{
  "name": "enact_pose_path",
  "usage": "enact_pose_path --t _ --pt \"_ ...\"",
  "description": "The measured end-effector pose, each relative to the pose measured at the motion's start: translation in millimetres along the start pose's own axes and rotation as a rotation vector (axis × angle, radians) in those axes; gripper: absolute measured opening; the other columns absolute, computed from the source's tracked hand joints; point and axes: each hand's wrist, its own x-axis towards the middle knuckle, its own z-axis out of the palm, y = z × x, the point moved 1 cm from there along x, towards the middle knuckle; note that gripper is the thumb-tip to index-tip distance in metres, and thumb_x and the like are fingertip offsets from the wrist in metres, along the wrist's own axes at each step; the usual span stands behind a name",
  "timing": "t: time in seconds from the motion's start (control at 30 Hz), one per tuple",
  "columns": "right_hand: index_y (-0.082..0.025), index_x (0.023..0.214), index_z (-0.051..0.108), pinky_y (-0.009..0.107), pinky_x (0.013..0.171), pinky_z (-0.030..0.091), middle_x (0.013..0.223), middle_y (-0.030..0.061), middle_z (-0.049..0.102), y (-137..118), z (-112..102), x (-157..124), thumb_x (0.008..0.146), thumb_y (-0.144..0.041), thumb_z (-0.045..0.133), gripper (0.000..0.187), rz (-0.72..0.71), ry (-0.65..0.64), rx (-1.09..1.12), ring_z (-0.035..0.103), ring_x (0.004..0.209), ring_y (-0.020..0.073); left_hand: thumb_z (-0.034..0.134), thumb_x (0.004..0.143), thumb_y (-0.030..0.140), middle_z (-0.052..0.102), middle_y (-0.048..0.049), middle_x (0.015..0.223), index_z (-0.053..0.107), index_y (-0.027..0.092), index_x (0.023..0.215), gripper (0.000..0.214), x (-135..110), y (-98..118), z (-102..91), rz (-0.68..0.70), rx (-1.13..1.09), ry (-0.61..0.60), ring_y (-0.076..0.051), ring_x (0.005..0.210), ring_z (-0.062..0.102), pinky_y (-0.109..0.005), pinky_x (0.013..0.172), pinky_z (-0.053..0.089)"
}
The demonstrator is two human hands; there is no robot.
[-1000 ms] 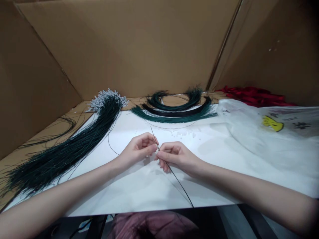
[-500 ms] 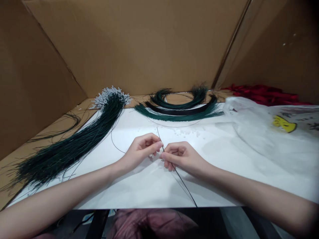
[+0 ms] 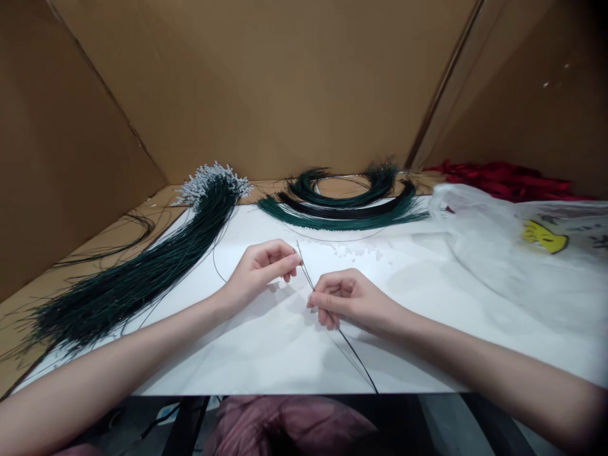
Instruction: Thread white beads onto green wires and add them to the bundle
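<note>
Thin dark wires (image 3: 357, 356) run slantwise from between my hands down to the table's front edge. My right hand (image 3: 354, 297) is closed, pinching them between thumb and forefinger. Up and to the left, my left hand (image 3: 268, 269) pinches at the upper part, its thumb and fingertip closed on one strand. Two strands show separately in the gap between the hands, and the upper tip of one sticks up free past my left fingertips. Small white beads (image 3: 365, 252) lie scattered on the white sheet (image 3: 266, 367) just beyond my hands.
A thick bundle of dark green wires (image 3: 142, 278) with white beaded tips (image 3: 209, 180) lies at left. Curved bunches of green and black wire (image 3: 346, 218) lie at the back. To the right are a clear plastic bag (image 3: 494, 253) and red ribbon-like material (image 3: 508, 182). Cardboard walls (image 3: 266, 82) enclose the table.
My left hand has moved up and left, away from my right hand. The strands between the hands now show apart. My right hand has stayed nearly in place.
</note>
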Motion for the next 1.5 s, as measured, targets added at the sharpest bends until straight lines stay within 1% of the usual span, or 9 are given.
enact_pose_path --t 0.17,0.43,0.6,0.83,0.97,1.07,1.13,1.3,1.5 --pt "-0.012 0.07 0.065 0.02 0.046 0.043 0.056 0.001 0.064 -2 -2 -1 0.075 -0.04 0.078 0.031 0.027 -0.076 -0.061 0.056 0.046 0.0083 0.068 0.085 0.038 0.062 -0.0008 0.071 0.065 0.015 0.08 0.024 1 -3 -0.1 -0.065 -0.006 -0.067 -0.011 0.064 0.053 -0.023 0.06 0.04" --pt "-0.012 0.07 0.065 0.02 0.047 0.043 0.056 0.0013 0.064 0 -1 -1 0.076 -0.041 0.077 0.032 0.015 -0.107 -0.097 0.055 0.046 0.0082 0.07 0.081 0.035 0.061 -0.0013 0.069 0.065 0.014 0.078 0.022 0 -1 3.3 -0.153 -0.056 -0.066 -0.011 0.063 0.051 -0.023 0.057 0.039" --pt "-0.012 0.069 0.064 0.02 0.046 0.042 0.055 0.0008 0.064 1 -2 -1 0.076 -0.042 0.077 0.033 0.026 -0.126 -0.121 0.054 0.045 0.008 0.073 0.079 0.035 0.062 -0.0009 0.069 0.066 0.015 0.078 0.022 0 -2 3.9 -0.131 -0.078 -0.045 -0.011 0.062 0.052 -0.022 0.055 0.039" --pt "-0.012 0.07 0.064 0.021 0.048 0.042 0.056 0.0005 0.062 -3 1 -3 0.076 -0.04 0.077 0.031 0.024 -0.144 -0.144 0.054 0.047 0.0082 0.071 0.082 0.036 0.062 0.0001 0.069 0.064 0.015 0.08 0.022 -2 -8 7.7 -0.147 -0.11 -0.058 -0.01 0.061 0.053 -0.021 0.054 0.039" --pt "-0.013 0.076 0.063 0.022 0.052 0.045 0.065 0.0026 0.066 -2 2 0 0.081 -0.042 0.073 0.031 -0.039 -0.071 -0.077 0.058 0.052 0.0095 0.07 0.083 0.035 0.06 0.0014 0.067 0.064 0.015 0.082 0.022 -6 -13 13.9 -0.116 -0.118 -0.084 -0.009 0.061 0.053 -0.02 0.054 0.038" --pt "-0.012 0.075 0.063 0.023 0.053 0.046 0.066 0.004 0.066 1 1 2 0.085 -0.045 0.068 0.035 -0.074 -0.033 -0.047 0.059 0.053 0.0099 0.07 0.083 0.032 0.059 0.0011 0.068 0.062 0.014 0.079 0.02 -7 -14 19.3 -0.077 -0.124 -0.109 -0.008 0.062 0.053 -0.02 0.057 0.04" --pt "-0.012 0.073 0.063 0.022 0.052 0.046 0.065 0.0038 0.066 2 -1 3 0.085 -0.045 0.067 0.036 -0.073 -0.037 -0.044 0.06 0.053 0.0099 0.07 0.084 0.031 0.059 0.0013 0.068 0.062 0.013 0.078 0.02 -7 -15 20.9 -0.065 -0.127 -0.114 -0.008 0.062 0.052 -0.02 0.058 0.04" --pt "-0.011 0.075 0.065 0.021 0.049 0.045 0.061 0.0017 0.064 1 -4 3 0.084 -0.043 0.069 0.033 -0.018 -0.08 -0.066 0.058 0.05 0.009 0.07 0.084 0.032 0.058 0.0021 0.067 0.062 0.014 0.078 0.02 -6 -17 18.3 -0.094 -0.135 -0.104 -0.007 0.06 0.051 -0.019 0.057 0.04" --pt "-0.012 0.073 0.064 0.02 0.049 0.043 0.059 0.0013 0.063 -1 -3 3 0.083 -0.04 0.071 0.031 -0.014 -0.111 -0.078 0.056 0.049 0.0087 0.07 0.084 0.031 0.058 0.0029 0.065 0.063 0.014 0.08 0.019 -5 -18 18.0 -0.073 -0.126 -0.085 -0.006 0.058 0.05 -0.017 0.055 0.039"
